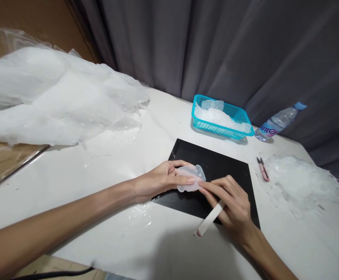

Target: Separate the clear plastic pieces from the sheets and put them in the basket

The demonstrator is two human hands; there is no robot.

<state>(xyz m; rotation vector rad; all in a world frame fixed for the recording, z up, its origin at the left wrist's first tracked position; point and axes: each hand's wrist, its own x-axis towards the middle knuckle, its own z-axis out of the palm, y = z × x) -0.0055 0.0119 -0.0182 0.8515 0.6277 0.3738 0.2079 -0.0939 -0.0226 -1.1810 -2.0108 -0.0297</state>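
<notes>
My left hand [163, 177] pinches a small, flat, translucent plastic piece [189, 173] with rounded corners and small round marks. The thumb lies across its face, and the other fingers are mostly behind it. My right hand [230, 202] is closed around a slim white pen-shaped tool [211, 218], whose reddish end points down towards the front edge. Its other end is hidden in the fingers. The right fingertips touch the plastic piece at its right lower edge. Both hands are above a black mat [216, 159] on the white table [99, 229].
A turquoise basket [224, 134] with translucent pieces stands at the back, beside a water bottle [277, 124]. Pink-handled thread snips [263, 170] lie by a heap of clear scraps [303, 182] on the right. Large bags of white material [55, 93] fill the left. A grey curtain [163, 46] hangs behind.
</notes>
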